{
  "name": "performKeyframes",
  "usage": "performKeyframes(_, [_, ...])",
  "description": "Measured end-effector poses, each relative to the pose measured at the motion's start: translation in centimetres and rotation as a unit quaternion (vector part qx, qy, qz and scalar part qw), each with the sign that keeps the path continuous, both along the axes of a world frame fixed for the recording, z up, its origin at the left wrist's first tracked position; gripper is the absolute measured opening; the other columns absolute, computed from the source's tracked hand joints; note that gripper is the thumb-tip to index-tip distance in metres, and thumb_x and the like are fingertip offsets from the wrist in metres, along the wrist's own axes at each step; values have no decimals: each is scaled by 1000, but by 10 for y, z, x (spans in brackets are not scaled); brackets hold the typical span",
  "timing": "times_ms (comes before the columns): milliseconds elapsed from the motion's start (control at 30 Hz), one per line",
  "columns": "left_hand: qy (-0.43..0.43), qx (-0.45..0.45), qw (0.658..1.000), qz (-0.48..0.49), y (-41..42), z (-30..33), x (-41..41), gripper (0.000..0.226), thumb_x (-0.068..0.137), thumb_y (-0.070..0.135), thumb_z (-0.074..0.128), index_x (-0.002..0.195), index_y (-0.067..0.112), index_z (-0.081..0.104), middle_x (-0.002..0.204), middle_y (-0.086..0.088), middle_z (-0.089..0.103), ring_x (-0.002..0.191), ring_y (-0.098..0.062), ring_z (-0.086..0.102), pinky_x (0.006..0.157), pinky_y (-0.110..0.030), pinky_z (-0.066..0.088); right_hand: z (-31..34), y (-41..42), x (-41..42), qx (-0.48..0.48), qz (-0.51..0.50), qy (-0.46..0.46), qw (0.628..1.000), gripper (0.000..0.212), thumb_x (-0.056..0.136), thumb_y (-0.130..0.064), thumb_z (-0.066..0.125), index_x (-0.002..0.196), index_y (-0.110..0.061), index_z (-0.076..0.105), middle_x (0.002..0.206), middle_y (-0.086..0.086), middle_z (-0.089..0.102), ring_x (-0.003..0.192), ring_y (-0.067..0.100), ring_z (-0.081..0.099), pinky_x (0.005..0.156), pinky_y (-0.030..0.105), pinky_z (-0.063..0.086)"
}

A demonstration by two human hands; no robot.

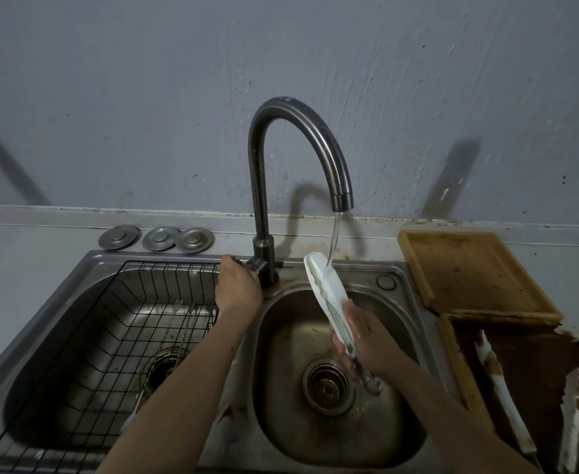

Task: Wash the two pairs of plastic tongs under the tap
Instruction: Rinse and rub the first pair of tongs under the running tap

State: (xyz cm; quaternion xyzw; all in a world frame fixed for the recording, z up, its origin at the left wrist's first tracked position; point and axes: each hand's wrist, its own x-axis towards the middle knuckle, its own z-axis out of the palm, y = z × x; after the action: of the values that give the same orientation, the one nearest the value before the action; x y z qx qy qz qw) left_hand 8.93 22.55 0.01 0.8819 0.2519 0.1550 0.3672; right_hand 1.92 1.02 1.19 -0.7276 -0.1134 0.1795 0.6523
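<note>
Lower end of the white tongs (pixel 327 295) hidden behind the right hand (pixel 366 333) (fingers wrapped round them) over the right basin (pixel 281 422), tips at 12 o'clock under the tap (pixel 301 138) stream, left hand (pixel 238 289) closed over the tap lever, second tongs (pixel 501 395) at 3 o'clock, dim, partly cut off.

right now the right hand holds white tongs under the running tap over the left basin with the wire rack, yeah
Not quite: the head view shows the right hand holding the white tongs under the running tap over the right basin, the round one with no rack.
</note>
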Motion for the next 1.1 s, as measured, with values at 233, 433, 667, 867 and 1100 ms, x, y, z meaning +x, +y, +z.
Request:
performKeyframes(233, [54,82,995,-19,0,7,14,17,91,13,43,106,4,41,109,-16,60,98,-34,61,82,-46,50,36,-7,11,-101,-91,-220,966,45,87,-60,26,72,-25,50,50,-4,52,38,3,47,38,14,39])
performKeyframes(433, [57,89,994,-10,-3,5,12,19,92,14,43,108,5,40,111,-15,58,100,-32,60,79,-43,47,-12,-2,1,-624,119,-113,764,36,95,-37,39,114,-13,58,114,10,62,101,26,60,81,36,48])
performKeyframes(667, [72,106,992,-15,-2,5,13,23,91,15,45,110,5,37,112,-15,56,99,-30,60,79,-43,52,-18,13,12,-625,74,-89,772,35,95,-37,42,108,-9,60,107,6,67,96,23,63,77,33,50])
performKeyframes(867, [64,95,993,-6,-5,8,11,23,92,17,43,111,5,37,112,-15,56,98,-32,59,78,-44,49,-13,19,18,-575,6,-143,806,42,94,-45,40,100,-11,63,98,8,69,89,26,64,67,31,42])
performKeyframes(1100, [66,26,997,-44,-4,9,4,33,87,8,53,117,3,39,120,-16,45,104,-29,51,86,-44,50,-28,0,18,-599,164,-27,783,46,93,-44,44,116,-8,61,123,14,61,110,28,56,90,36,43])
